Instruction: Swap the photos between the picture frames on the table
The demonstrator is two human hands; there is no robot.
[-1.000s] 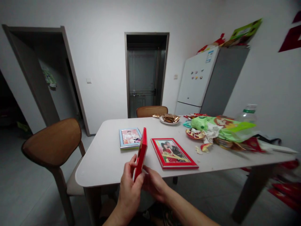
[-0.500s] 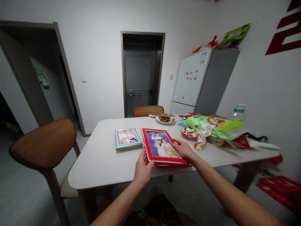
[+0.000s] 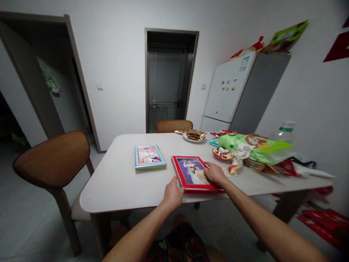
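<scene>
The red photo frame (image 3: pixel 194 187) lies face up near the table's front edge, its picture showing figures in pale clothes against purple; 1 more red edge shows beneath it. The left hand (image 3: pixel 173 193) grips its near left corner, and the right hand (image 3: pixel 216 174) grasps its right side, covering part of the picture. To its left, apart, lies 1 light-blue frame (image 3: pixel 150 157). Right of it sit fruit peel (image 3: pixel 235 169), 1 opened pomegranate (image 3: pixel 223 153) and 1 green bag (image 3: pixel 253 145), crowding that side of the table (image 3: pixel 117 189).
</scene>
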